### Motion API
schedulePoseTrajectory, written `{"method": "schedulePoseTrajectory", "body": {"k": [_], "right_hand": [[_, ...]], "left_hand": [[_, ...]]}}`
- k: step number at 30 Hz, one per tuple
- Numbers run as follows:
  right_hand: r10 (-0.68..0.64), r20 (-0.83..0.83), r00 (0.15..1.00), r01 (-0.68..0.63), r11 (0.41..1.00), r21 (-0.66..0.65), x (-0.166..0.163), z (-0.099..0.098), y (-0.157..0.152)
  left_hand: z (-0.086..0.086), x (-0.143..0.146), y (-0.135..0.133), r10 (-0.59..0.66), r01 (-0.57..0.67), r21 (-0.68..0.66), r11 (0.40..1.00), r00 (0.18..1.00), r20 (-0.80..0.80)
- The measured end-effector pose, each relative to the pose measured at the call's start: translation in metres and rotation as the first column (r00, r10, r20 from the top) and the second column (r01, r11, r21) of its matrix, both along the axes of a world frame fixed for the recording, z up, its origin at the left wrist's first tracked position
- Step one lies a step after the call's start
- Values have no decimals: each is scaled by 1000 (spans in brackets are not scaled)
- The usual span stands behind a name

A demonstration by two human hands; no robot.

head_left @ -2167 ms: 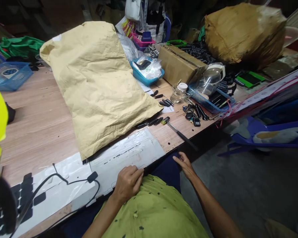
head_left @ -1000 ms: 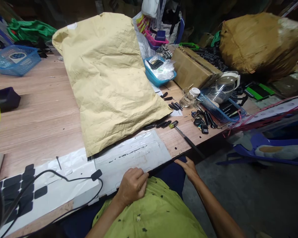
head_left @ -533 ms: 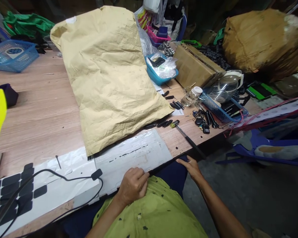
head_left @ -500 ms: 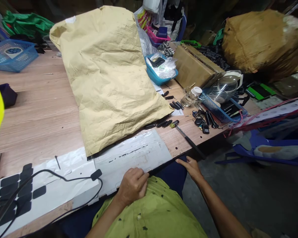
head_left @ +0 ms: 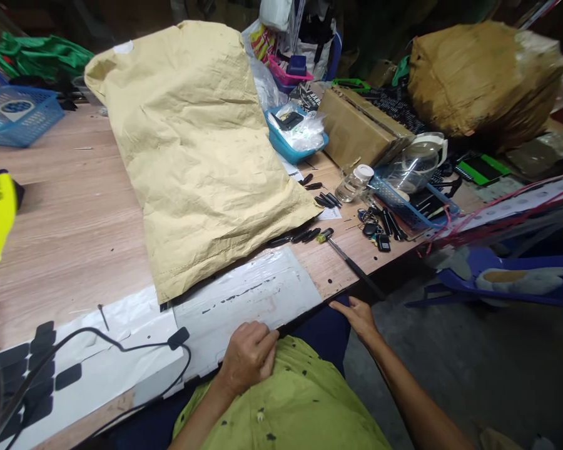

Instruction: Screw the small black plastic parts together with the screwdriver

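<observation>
My left hand [head_left: 249, 353] is curled closed against the green shirt [head_left: 286, 400], by the front edge of a worn white-grey board [head_left: 258, 294]. Its fingertips are tucked under, so what they hold, if anything, is hidden. On the right, my right hand [head_left: 360, 320] rests by the table edge over dark trousers, its thumb and forefinger apart and nothing visible between them. A small hammer [head_left: 349, 257] with a dark handle lies just above it, the handle jutting past the edge. Behind the board lies a large tan paper sack [head_left: 201, 156].
Black square pads [head_left: 42, 369] on white sheets and a black cable [head_left: 117, 340] lie at left. Black pen-like pieces [head_left: 327, 200], keys [head_left: 370, 226], a lidded jar [head_left: 354, 182], a blue basket [head_left: 394, 200] and a cardboard box [head_left: 361, 131] crowd the right side. A blue chair [head_left: 520, 275] stands beyond.
The view has shifted slightly, so most things on the table sit a little further left and lower. Both hands keep nearly the same pose and place.
</observation>
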State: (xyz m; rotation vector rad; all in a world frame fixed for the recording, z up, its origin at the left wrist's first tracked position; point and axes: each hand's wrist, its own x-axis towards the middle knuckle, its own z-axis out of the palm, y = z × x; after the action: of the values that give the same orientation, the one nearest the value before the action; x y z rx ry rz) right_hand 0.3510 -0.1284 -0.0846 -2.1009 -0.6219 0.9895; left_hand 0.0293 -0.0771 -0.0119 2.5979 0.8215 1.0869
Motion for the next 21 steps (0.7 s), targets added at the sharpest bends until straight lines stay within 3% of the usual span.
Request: {"method": "schedulePoseTrajectory", "body": {"k": [6, 13, 18, 21], "right_hand": [[-80, 160, 984, 62, 992, 110, -3, 0, 12], [26, -31, 999, -26, 1000, -8, 3, 5, 7], [-49, 62, 997, 45, 996, 75, -2, 3, 11], [-43, 2, 999, 43, 999, 18, 0, 7, 13]], "left_hand": [[-1, -1, 1, -8, 8, -12, 1000, 1000, 2], [1, -1, 2, -4, 4, -14, 1000, 1000, 9], [2, -1, 2, -12, 13, -24, 1000, 1000, 20], [0, -1, 2, -14, 15, -30, 999, 1000, 19]]}}
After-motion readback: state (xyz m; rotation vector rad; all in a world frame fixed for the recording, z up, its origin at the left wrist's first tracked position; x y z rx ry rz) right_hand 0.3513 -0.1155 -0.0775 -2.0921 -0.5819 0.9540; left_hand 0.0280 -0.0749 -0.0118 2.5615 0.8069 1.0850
